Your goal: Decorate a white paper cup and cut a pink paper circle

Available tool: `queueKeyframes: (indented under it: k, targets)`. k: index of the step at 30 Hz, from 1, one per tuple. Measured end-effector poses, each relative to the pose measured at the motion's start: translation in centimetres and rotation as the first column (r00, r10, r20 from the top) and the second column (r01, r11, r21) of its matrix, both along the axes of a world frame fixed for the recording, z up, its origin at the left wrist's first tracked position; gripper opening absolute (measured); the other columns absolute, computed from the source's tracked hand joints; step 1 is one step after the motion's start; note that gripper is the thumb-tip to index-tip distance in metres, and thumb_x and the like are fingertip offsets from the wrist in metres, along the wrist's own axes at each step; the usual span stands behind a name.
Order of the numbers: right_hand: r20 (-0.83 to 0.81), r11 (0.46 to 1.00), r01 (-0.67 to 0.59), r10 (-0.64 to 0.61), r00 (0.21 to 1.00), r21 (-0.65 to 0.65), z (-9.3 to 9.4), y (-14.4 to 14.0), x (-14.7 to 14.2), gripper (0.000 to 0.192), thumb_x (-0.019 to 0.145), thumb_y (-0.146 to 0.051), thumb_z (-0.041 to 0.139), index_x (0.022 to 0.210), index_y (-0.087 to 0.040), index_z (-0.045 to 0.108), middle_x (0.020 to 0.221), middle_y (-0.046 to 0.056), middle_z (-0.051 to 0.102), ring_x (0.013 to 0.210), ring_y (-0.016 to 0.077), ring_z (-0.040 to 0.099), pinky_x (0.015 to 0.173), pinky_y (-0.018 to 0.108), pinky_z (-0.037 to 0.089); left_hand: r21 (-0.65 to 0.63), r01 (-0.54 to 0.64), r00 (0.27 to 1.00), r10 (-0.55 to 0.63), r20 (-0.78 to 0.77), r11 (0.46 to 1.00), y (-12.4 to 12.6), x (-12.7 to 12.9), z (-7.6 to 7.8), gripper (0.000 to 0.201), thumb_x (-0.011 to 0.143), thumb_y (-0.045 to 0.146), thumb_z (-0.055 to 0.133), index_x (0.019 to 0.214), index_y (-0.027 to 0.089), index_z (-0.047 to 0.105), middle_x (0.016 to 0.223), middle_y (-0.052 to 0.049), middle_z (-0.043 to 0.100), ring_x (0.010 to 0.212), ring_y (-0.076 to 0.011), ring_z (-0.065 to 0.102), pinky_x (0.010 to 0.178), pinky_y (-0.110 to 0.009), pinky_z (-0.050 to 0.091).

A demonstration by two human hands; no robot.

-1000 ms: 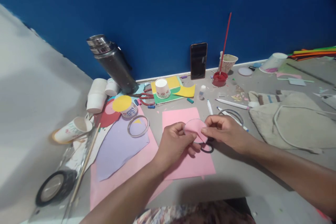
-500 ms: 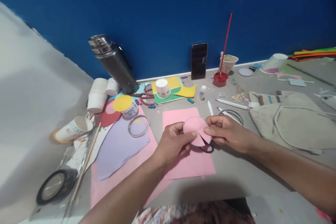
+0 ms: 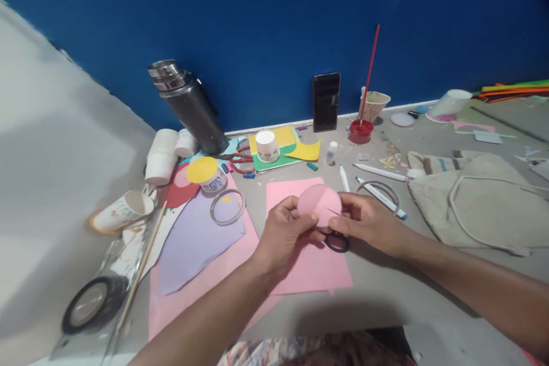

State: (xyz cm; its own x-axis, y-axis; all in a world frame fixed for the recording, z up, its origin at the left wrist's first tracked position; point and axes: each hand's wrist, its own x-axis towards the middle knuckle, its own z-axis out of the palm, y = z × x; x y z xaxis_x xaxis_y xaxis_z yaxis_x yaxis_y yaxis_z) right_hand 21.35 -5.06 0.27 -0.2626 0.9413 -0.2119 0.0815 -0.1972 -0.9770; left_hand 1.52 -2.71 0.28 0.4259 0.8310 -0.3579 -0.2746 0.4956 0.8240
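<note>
Pink disc: a round paper cut-out (image 3: 319, 204) with a short slit running in from its edge, held up between both hands just above the pink sheet (image 3: 309, 266) on the counter (image 3: 386, 297).
Left hand: the left hand (image 3: 283, 231) pinches the disc's left edge between thumb and fingers, closed on it.
Right hand: the right hand (image 3: 369, 223) grips the disc's right edge, thumb on top, fingers curled under.
Under the hands: a small black ring (image 3: 337, 241) lies on the pink sheet, just below the disc and partly hidden by the right fingers.
Beside the right hand: a wire hoop (image 3: 380, 190) and a white marker (image 3: 381, 197) lie near it.
To the left: a lilac sheet (image 3: 193, 240) with a tape ring (image 3: 227, 206) on its upper edge; a paper cup (image 3: 122, 211) on its side; a black tape roll (image 3: 92, 303) near the counter's edge.
At the back: a steel flask (image 3: 189, 106) leans by the blue wall, a phone (image 3: 326, 102) stands upright against it, and a red paint pot (image 3: 359, 130) holds a red brush.
On the right: a cloth bag (image 3: 480, 200) lies flat.
</note>
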Motion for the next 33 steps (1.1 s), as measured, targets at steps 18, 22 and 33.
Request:
queueKeyframes:
  k: [18, 22, 33]
  targets:
    - [0.037, 0.997, -0.058, 0.060, 0.998, -0.041, 0.3, 0.0, 0.6, 0.038, 0.081, -0.053, 0.082, 0.081, -0.021, 0.062, 0.068, 0.002, 0.069, 0.063, 0.0173, 0.063, 0.061, 0.028, 0.045, 0.129, -0.153, 0.972, 0.172, -0.158, 0.980, 0.9, -0.2, 0.8, 0.030, 0.067, 0.030, 0.087, 0.075, 0.018, 0.061, 0.057, 0.008, 0.052, 0.053, -0.0051, 0.040, 0.053, -0.018, 0.031]
    - [0.143, 0.996, 0.066, -0.073, 0.987, 0.054, 0.5, 0.2, 0.5, 0.039, 0.081, -0.055, 0.080, 0.075, -0.020, 0.063, 0.063, 0.000, 0.063, 0.057, 0.0145, 0.056, 0.055, 0.027, 0.042, 0.107, -0.119, 0.984, 0.132, -0.121, 0.987, 0.8, -0.4, 1.2, 0.032, 0.067, 0.032, 0.089, 0.075, 0.017, 0.062, 0.062, 0.005, 0.059, 0.057, -0.0072, 0.049, 0.058, -0.020, 0.042]
    - [0.293, 0.960, 0.145, -0.215, 0.932, 0.241, 0.6, -0.1, 0.5, 0.038, 0.092, -0.049, 0.065, 0.066, -0.023, 0.055, 0.056, -0.003, 0.053, 0.053, 0.0130, 0.048, 0.050, 0.027, 0.035, 0.406, 0.013, 0.896, 0.170, -0.411, 0.914, 0.7, -0.6, 1.9, 0.005, 0.076, 0.020, 0.074, 0.072, 0.019, 0.070, 0.073, 0.001, 0.069, 0.069, -0.0129, 0.060, 0.068, -0.026, 0.048]
